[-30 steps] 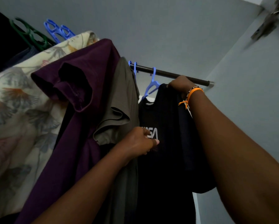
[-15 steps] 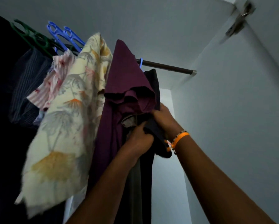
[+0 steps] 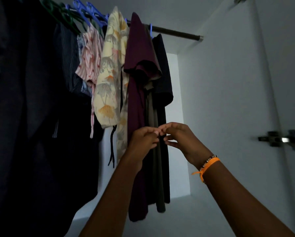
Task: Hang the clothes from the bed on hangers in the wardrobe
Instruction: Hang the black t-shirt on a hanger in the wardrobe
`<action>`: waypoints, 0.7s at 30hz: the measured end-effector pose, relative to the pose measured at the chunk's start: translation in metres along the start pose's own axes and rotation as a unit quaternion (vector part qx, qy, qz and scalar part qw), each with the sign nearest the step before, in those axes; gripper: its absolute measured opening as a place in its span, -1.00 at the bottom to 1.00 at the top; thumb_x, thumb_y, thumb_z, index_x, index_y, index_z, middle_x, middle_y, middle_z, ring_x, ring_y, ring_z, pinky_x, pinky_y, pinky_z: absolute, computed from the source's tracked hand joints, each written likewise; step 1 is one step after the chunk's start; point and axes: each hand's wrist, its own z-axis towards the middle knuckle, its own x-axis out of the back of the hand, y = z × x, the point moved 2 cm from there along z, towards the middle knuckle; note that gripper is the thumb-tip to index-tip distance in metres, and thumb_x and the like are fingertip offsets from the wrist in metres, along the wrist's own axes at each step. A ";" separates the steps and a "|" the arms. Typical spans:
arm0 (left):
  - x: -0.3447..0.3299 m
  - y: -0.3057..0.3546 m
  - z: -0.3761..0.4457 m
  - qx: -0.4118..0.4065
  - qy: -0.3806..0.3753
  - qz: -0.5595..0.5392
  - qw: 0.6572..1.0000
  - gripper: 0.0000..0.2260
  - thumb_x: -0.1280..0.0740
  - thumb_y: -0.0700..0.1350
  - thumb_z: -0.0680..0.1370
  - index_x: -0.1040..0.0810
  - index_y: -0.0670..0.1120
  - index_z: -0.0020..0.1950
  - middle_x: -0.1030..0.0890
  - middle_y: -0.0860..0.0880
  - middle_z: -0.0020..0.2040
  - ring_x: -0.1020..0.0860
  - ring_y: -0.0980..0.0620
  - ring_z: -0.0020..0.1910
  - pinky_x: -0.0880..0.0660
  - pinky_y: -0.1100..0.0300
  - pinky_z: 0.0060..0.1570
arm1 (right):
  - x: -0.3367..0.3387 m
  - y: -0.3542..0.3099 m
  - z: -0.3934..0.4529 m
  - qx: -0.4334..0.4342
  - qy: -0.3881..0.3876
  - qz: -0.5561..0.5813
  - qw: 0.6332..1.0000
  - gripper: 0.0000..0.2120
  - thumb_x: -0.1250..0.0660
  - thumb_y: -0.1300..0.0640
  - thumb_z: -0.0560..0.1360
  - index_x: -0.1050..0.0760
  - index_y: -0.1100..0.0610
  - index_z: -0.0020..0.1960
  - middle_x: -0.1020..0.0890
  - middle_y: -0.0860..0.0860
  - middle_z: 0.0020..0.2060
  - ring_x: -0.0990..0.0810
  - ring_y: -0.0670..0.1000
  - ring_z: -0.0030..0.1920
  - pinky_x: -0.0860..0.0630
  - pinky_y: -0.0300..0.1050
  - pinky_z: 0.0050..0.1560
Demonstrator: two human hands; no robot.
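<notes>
A dark wardrobe rail (image 3: 175,32) runs from the upper left of the frame toward the upper centre, ending at a metal cap against the grey side wall. Clothes hang along it. At the far left hang dark garments (image 3: 32,100), then a pink striped top (image 3: 89,55), a cream floral shirt (image 3: 109,71) and, at the centre, a maroon T-shirt (image 3: 137,86). Just right of the maroon one hangs an olive T-shirt (image 3: 156,151), mostly hidden between its neighbours, and last a black T-shirt (image 3: 163,69) on a blue hanger (image 3: 150,29) whose hook sits on the rail. Green hangers (image 3: 61,12) and more blue ones crowd the rail at the upper left.

Both hands are raised in the middle of the frame, in front of the lower part of the olive and black T-shirts. The left hand (image 3: 143,142) has its fingers curled, and the right hand (image 3: 181,139), wearing an orange wristband (image 3: 209,164) with a beaded bracelet beside it, has its fingers bent with the tips meeting those of the left hand. The fingertips lie against the dark cloth, but I cannot tell whether either hand is grasping the fabric or merely touching it.

A metal door hinge (image 3: 280,139) sits on the wardrobe door at the right edge of the frame.
</notes>
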 end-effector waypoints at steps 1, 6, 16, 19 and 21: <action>0.003 0.002 -0.013 0.008 0.007 -0.012 1.000 -0.83 -0.20 -0.23 0.61 -0.55 -0.07 -0.07 -0.60 0.01 -0.12 -0.56 0.13 -0.12 -0.51 0.30 -0.08 | -0.004 -0.003 -0.015 -0.003 -0.008 -0.002 1.000 -0.78 -0.16 0.27 0.57 -0.57 0.22 0.04 -0.60 0.03 -0.22 -0.53 -0.08 -0.24 -0.52 -0.23 -0.09; 0.018 0.016 -0.097 0.056 0.050 -0.061 0.995 -0.84 -0.22 -0.24 0.60 -0.53 -0.11 -0.13 -0.58 -0.03 -0.18 -0.55 0.09 -0.15 -0.51 0.24 -0.03 | -0.029 -0.019 -0.098 -0.026 -0.059 0.031 0.997 -0.80 -0.16 0.28 0.57 -0.57 0.18 -0.02 -0.58 0.00 -0.27 -0.50 -0.11 -0.29 -0.49 -0.24 -0.12; 0.057 0.036 -0.329 0.165 0.151 -0.064 0.972 -0.85 -0.23 -0.21 0.60 -0.56 -0.08 -0.10 -0.62 0.00 -0.16 -0.60 0.09 -0.12 -0.56 0.22 -0.01 | -0.098 -0.038 -0.300 -0.118 -0.194 0.134 0.965 -0.82 -0.18 0.29 0.57 -0.56 0.19 -0.05 -0.58 0.01 -0.25 -0.51 -0.12 -0.27 -0.51 -0.35 -0.19; 0.073 0.047 -0.409 0.200 0.190 -0.051 0.960 -0.84 -0.23 -0.22 0.59 -0.57 -0.08 -0.12 -0.64 0.01 -0.20 -0.61 0.09 -0.16 -0.56 0.22 -0.05 | -0.132 -0.047 -0.368 -0.144 -0.238 0.149 0.949 -0.81 -0.18 0.29 0.57 -0.56 0.16 -0.07 -0.60 0.01 -0.23 -0.56 -0.13 -0.26 -0.53 -0.33 -0.19; 0.086 0.058 -0.461 0.222 0.231 -0.041 0.946 -0.84 -0.23 -0.21 0.58 -0.56 -0.08 -0.12 -0.63 0.01 -0.20 -0.61 0.08 -0.18 -0.57 0.23 -0.10 | -0.155 -0.054 -0.412 -0.167 -0.269 0.171 0.933 -0.81 -0.19 0.28 0.57 -0.56 0.15 -0.09 -0.60 0.00 -0.23 -0.55 -0.10 -0.24 -0.53 -0.27 -0.12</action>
